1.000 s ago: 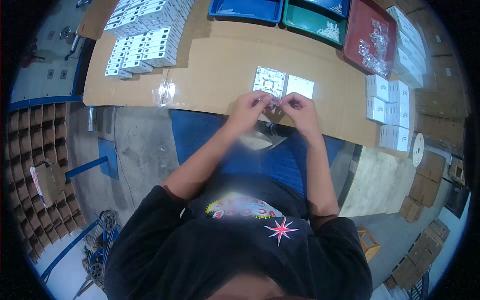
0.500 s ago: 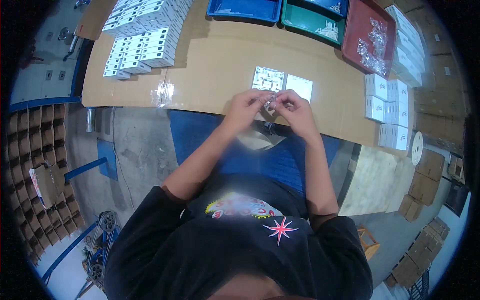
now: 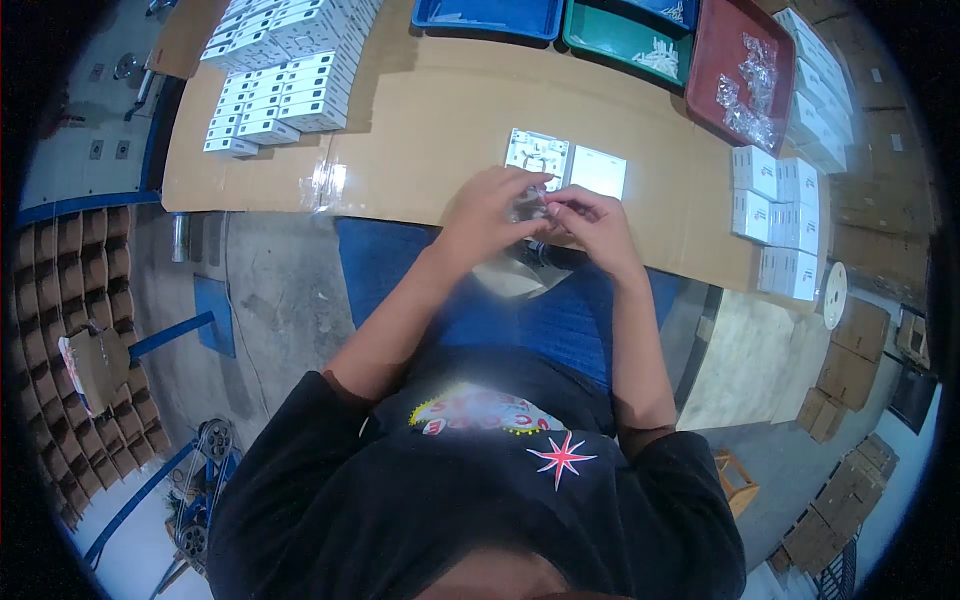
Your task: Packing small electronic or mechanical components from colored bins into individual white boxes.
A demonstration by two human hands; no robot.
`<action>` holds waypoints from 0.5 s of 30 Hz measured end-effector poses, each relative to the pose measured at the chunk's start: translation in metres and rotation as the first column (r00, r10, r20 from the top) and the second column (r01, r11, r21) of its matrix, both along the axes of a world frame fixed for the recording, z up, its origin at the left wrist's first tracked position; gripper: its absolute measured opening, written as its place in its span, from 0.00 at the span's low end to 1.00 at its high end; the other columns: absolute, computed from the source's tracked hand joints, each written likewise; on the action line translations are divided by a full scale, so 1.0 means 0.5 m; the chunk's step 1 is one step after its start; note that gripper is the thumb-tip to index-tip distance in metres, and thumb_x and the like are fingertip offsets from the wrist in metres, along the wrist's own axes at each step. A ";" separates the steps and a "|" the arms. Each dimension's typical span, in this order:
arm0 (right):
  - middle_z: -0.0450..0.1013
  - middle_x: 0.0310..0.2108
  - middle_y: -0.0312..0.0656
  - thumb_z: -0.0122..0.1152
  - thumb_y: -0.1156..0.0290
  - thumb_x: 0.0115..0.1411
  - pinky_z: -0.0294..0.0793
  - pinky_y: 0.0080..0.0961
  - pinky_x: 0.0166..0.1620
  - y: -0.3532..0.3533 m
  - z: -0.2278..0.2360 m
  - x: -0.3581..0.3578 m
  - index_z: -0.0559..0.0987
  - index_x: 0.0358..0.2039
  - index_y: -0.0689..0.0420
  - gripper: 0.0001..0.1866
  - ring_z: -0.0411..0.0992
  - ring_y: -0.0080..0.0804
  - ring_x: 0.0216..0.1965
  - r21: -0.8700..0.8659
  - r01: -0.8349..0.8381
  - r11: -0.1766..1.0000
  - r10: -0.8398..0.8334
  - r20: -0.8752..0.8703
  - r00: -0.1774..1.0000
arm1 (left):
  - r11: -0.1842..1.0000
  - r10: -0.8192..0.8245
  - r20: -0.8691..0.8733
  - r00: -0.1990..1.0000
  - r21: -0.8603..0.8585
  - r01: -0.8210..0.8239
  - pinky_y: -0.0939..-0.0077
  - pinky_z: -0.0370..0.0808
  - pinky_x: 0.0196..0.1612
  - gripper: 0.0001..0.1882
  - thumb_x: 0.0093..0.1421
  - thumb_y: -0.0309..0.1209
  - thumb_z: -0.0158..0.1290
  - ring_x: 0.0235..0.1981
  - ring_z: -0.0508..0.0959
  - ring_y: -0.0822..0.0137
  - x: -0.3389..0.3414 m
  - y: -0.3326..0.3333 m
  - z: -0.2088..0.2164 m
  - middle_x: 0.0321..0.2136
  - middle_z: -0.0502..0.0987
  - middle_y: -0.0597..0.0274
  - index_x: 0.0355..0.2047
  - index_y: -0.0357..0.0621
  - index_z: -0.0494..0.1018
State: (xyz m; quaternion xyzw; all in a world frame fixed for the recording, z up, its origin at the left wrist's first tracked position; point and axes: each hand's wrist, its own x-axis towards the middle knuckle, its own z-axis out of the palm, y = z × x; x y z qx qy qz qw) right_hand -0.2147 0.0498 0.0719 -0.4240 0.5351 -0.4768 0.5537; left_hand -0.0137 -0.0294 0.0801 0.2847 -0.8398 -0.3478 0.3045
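My left hand (image 3: 487, 210) and my right hand (image 3: 592, 220) meet at the near edge of the cardboard-covered table (image 3: 420, 130). Between their fingertips both pinch a small clear plastic bag (image 3: 528, 206) with a little part inside; what the part is I cannot make out. Just beyond the hands lie two white square plates side by side: the left one (image 3: 537, 153) shows its fitted back, the right one (image 3: 598, 172) is plain white.
Stacks of small white boxes (image 3: 285, 75) fill the table's far left; more white boxes (image 3: 780, 215) stand at the right. Blue (image 3: 490, 15), green (image 3: 625, 40) and red (image 3: 740, 65) trays line the back, the red one holding clear bags. Brown cartons stand on the floor.
Both hands have stayed at the table's near edge, fingers working the small bag. Nothing on the table has moved.
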 end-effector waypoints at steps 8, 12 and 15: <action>0.79 0.31 0.31 0.65 0.74 0.65 0.69 0.14 0.33 -0.002 0.002 0.000 0.85 0.44 0.59 0.09 0.70 0.15 0.30 -0.005 0.015 1.000 -0.015 -0.083 0.996 | 0.993 0.117 0.039 0.992 0.016 -0.117 0.62 0.76 0.50 0.29 0.52 0.36 0.69 0.44 0.81 0.53 -0.009 0.015 -0.009 0.43 0.82 0.54 0.54 0.46 0.78; 0.79 0.31 0.31 0.66 0.74 0.65 0.70 0.15 0.33 -0.002 -0.001 0.005 0.85 0.44 0.59 0.09 0.71 0.15 0.30 0.029 0.068 0.997 -0.067 -0.051 0.997 | 0.984 0.162 0.000 0.987 0.082 -0.161 0.63 0.77 0.49 0.28 0.52 0.34 0.69 0.44 0.82 0.55 -0.011 0.019 -0.013 0.43 0.83 0.54 0.54 0.46 0.78; 0.79 0.31 0.32 0.66 0.74 0.65 0.71 0.16 0.34 -0.011 0.018 0.010 0.85 0.45 0.59 0.09 0.71 0.15 0.30 0.007 0.068 0.998 -0.068 -0.047 0.997 | 0.969 0.184 -0.007 0.983 0.167 -0.180 0.65 0.78 0.48 0.27 0.53 0.31 0.69 0.44 0.82 0.58 -0.008 0.014 -0.003 0.42 0.83 0.54 0.54 0.45 0.79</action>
